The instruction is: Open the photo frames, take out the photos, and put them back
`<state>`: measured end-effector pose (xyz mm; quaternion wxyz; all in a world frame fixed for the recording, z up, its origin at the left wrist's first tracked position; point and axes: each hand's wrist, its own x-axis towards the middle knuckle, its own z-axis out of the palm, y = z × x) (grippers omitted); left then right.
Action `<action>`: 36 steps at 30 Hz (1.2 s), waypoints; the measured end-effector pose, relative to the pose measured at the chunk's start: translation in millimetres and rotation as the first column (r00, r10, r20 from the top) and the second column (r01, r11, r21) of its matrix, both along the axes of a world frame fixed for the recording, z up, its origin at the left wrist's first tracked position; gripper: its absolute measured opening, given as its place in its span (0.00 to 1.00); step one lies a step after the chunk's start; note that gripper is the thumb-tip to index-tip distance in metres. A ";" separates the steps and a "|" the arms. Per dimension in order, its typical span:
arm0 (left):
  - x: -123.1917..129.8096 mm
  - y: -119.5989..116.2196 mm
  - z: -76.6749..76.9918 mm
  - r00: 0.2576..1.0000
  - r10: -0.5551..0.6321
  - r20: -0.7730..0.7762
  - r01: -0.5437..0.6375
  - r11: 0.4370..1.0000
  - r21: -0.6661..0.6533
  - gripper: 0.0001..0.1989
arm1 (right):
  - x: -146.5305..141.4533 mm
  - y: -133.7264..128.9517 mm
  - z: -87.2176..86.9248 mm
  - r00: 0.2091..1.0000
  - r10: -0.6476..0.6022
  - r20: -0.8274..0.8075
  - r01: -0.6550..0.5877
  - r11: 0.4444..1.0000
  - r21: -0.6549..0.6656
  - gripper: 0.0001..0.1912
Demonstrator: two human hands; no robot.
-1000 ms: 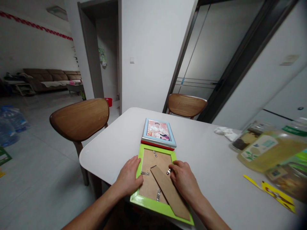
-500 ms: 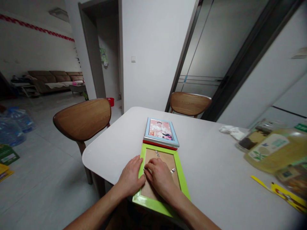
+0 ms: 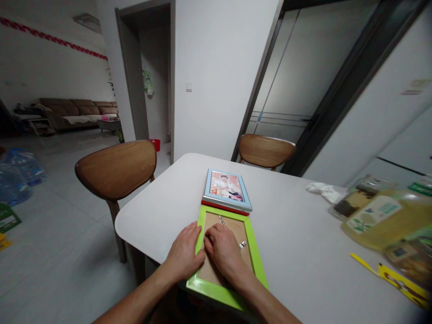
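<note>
A lime-green picture frame (image 3: pixel 255 254) lies face down at the near table edge, its brown backing board (image 3: pixel 236 222) facing up. My left hand (image 3: pixel 184 252) grips the frame's left side, thumb on the inner edge and fingers along the outside. Over the board, my right hand (image 3: pixel 224 252) has its fingers curled together at the left inner edge; what the fingertips pinch there is hidden. Two metal clips show, a top clip (image 3: pixel 221 219) and a right-side clip (image 3: pixel 242 245). Just beyond lies a light-blue picture frame (image 3: pixel 247 195), picture up, on a red frame (image 3: pixel 212 205).
On the right of the white table (image 3: pixel 290 234) lie a large bottle of yellow liquid (image 3: pixel 374 220), a clear container (image 3: pixel 354 200), crumpled white tissue (image 3: pixel 324 192) and a yellow packet (image 3: pixel 401 281). Wooden chairs, a left chair (image 3: pixel 118 168) and a far chair (image 3: pixel 266 150), stand at the table.
The view has tilted slightly. My right fingers have shifted a little at the backing's left edge, while my left hand keeps its hold on the green frame.
</note>
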<state>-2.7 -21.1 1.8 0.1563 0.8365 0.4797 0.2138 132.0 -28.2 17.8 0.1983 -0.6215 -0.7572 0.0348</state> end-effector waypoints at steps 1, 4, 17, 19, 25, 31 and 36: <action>0.1 -0.1 0.0 1.000 0.007 0.000 -0.007 1.000 -0.002 0.28 | 3.8 2.5 -1.0 1.000 0.014 -0.020 -0.014 1.000 0.000 0.09; 0.8 1.1 -0.4 1.000 0.023 0.015 -0.023 1.000 -0.009 0.29 | 20.6 16.1 -2.2 0.999 -0.018 -0.044 0.018 1.000 0.015 0.12; 8.3 12.7 -1.6 0.998 0.026 0.049 -0.026 1.000 -0.004 0.28 | 47.1 51.0 -14.8 0.993 -0.116 -0.033 0.117 0.992 0.046 0.14; 8.2 12.4 -1.2 0.999 0.021 0.036 -0.021 1.000 0.003 0.27 | 48.3 49.8 -14.0 0.996 -0.084 -0.042 0.086 0.995 0.044 0.14; 7.3 10.1 0.8 1.000 0.016 0.017 -0.016 1.000 -0.001 0.27 | 45.5 47.7 -8.8 0.998 0.007 -0.070 -0.004 0.999 0.043 0.13; 7.0 10.8 -1.3 0.999 0.017 0.052 -0.017 1.000 0.000 0.27 | 47.2 38.7 -1.3 0.992 0.021 -0.121 -0.021 1.000 0.006 0.13; 7.1 11.4 -1.3 0.999 0.022 0.044 -0.022 1.000 -0.008 0.28 | 62.7 -9.0 17.5 0.949 0.192 -0.252 -0.247 0.946 -0.210 0.15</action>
